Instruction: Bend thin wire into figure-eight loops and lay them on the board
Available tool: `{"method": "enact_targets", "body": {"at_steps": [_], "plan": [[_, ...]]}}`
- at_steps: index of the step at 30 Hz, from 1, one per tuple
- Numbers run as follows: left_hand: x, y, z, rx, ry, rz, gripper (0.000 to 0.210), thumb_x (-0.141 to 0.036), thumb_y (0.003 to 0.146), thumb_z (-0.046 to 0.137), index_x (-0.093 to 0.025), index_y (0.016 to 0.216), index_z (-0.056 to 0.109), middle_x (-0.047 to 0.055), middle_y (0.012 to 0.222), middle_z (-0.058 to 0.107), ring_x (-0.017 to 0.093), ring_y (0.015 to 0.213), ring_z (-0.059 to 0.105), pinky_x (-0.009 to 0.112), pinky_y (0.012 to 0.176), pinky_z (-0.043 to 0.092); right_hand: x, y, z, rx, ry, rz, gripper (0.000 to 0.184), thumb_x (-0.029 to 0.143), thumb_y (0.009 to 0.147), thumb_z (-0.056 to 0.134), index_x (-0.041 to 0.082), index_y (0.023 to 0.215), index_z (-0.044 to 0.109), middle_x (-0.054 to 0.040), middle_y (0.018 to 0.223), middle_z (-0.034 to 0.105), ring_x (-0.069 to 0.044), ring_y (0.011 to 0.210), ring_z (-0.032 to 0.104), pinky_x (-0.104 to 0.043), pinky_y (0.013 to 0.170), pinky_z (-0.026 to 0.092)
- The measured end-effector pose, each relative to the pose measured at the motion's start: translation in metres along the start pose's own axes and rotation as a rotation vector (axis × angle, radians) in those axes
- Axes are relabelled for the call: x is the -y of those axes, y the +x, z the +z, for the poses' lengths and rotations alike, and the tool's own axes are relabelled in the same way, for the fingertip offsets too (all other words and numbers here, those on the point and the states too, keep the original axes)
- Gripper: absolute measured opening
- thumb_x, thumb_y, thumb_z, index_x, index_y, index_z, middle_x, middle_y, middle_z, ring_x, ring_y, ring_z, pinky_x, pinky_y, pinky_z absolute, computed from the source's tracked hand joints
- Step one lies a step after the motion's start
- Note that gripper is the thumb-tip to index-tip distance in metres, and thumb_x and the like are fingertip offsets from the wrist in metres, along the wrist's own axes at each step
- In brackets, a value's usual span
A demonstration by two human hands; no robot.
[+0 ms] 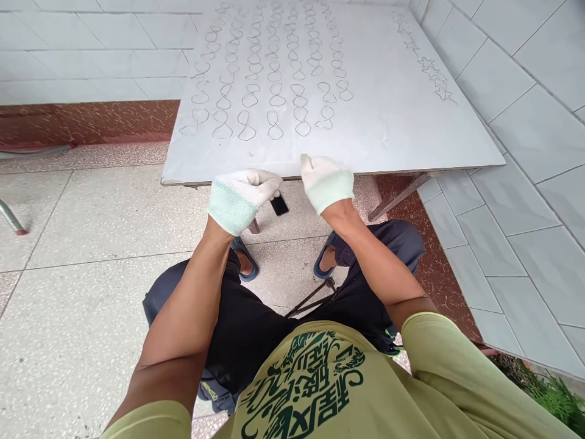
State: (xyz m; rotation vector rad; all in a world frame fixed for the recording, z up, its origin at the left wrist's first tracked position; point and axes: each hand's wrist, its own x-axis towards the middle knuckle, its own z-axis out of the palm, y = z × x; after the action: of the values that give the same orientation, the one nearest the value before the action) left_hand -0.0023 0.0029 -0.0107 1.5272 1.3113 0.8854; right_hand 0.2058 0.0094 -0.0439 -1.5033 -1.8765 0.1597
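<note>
My left hand (247, 194) is in a white knit glove with a mint cuff, at the table's front edge. Its fingers are pinched together; whatever they hold, if anything, is too fine to see. Close by on the right, my gloved right hand (325, 178) is also closed, thumb and finger pressed together over the edge. A gap separates the two hands. Beyond them, thin wire loops bent into figure eights (275, 124) lie in several columns on the white tabletop (388, 143). Star-shaped wire pieces (434, 78) form a line near the right side.
A black phone-like object (280, 205) shows below my left hand. Under the table are a wooden leg (397, 198) and the speckled floor (91, 231). Tiled walls (512, 128) border the table at the right and back. A metal leg (11, 216) stands far left.
</note>
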Motion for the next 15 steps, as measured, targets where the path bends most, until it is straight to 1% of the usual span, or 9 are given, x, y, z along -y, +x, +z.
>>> {"method": "enact_targets", "body": {"at_steps": [3,4,6,8,10,11,12,14,15], "plan": [[-0.005,-0.002,0.002,-0.105,-0.029,0.077,0.019,-0.034,0.092,0.078,-0.022,0.079,0.081,0.007,0.084,0.083,0.022,0.075,0.077,0.031,0.065,0.061,0.003,0.01,-0.002,-0.038,0.073,0.301,0.069,0.048,0.128,0.027,0.015,0.1,0.08,-0.013,0.093,0.082,-0.022,0.083,0.072,-0.037,0.077,0.05],[-0.005,-0.002,0.003,-0.128,-0.049,0.093,0.019,-0.034,0.092,0.077,-0.022,0.078,0.08,0.006,0.082,0.083,0.022,0.078,0.078,0.03,0.07,0.062,0.004,0.01,-0.004,-0.023,0.088,0.34,0.07,0.05,0.128,0.026,0.015,0.098,0.079,-0.013,0.094,0.082,-0.021,0.082,0.073,-0.037,0.077,0.05],[-0.004,0.001,0.002,-0.132,-0.11,0.1,0.017,-0.032,0.09,0.078,-0.021,0.078,0.08,0.006,0.078,0.082,0.02,0.077,0.078,0.03,0.073,0.064,0.006,0.004,-0.011,-0.006,0.114,0.355,0.072,0.056,0.127,0.027,0.017,0.095,0.078,-0.0117,0.093,0.081,-0.021,0.08,0.074,-0.037,0.078,0.052],[-0.001,0.006,0.001,-0.101,-0.165,0.086,0.015,-0.03,0.087,0.079,-0.019,0.078,0.08,0.006,0.076,0.081,0.018,0.071,0.075,0.028,0.071,0.063,0.007,-0.008,-0.023,-0.063,0.127,0.352,0.073,0.065,0.124,0.031,0.019,0.093,0.078,-0.0093,0.09,0.08,-0.022,0.084,0.076,-0.038,0.083,0.056],[0.001,0.01,0.0,-0.074,-0.196,0.059,0.014,-0.028,0.086,0.08,-0.018,0.076,0.08,0.006,0.073,0.08,0.016,0.067,0.073,0.027,0.068,0.062,0.009,-0.022,-0.039,-0.195,0.069,0.287,0.07,0.067,0.123,0.033,0.021,0.099,0.08,-0.01,0.1,0.081,-0.026,0.1,0.079,-0.042,0.097,0.059],[0.002,0.012,-0.001,-0.069,-0.206,0.046,0.015,-0.028,0.086,0.08,-0.018,0.076,0.08,0.006,0.072,0.079,0.016,0.066,0.073,0.027,0.068,0.062,0.011,-0.027,-0.047,-0.252,0.017,0.235,0.068,0.063,0.124,0.032,0.021,0.103,0.081,-0.012,0.109,0.082,-0.029,0.113,0.079,-0.047,0.106,0.058],[0.003,0.013,-0.001,-0.067,-0.216,0.034,0.015,-0.028,0.086,0.08,-0.017,0.075,0.079,0.006,0.072,0.079,0.016,0.066,0.073,0.027,0.067,0.062,0.014,-0.031,-0.055,-0.26,-0.039,0.147,0.062,0.057,0.124,0.034,0.021,0.107,0.082,-0.0138,0.119,0.082,-0.033,0.124,0.077,-0.052,0.114,0.056],[0.002,0.014,0.0,-0.061,-0.24,0.023,0.017,-0.03,0.087,0.081,-0.018,0.075,0.078,0.006,0.071,0.078,0.016,0.065,0.072,0.027,0.066,0.063,0.023,-0.031,-0.066,-0.154,-0.162,-0.096,0.044,0.047,0.121,0.047,0.022,0.117,0.083,-0.0146,0.14,0.08,-0.038,0.142,0.069,-0.06,0.125,0.051],[0.002,0.014,0.0,-0.048,-0.25,0.023,0.019,-0.031,0.087,0.082,-0.018,0.075,0.077,0.006,0.07,0.077,0.016,0.065,0.072,0.027,0.066,0.063,0.028,-0.029,-0.069,-0.052,-0.229,-0.223,0.035,0.043,0.118,0.054,0.023,0.124,0.083,-0.0131,0.149,0.078,-0.039,0.149,0.065,-0.063,0.13,0.048]]}}
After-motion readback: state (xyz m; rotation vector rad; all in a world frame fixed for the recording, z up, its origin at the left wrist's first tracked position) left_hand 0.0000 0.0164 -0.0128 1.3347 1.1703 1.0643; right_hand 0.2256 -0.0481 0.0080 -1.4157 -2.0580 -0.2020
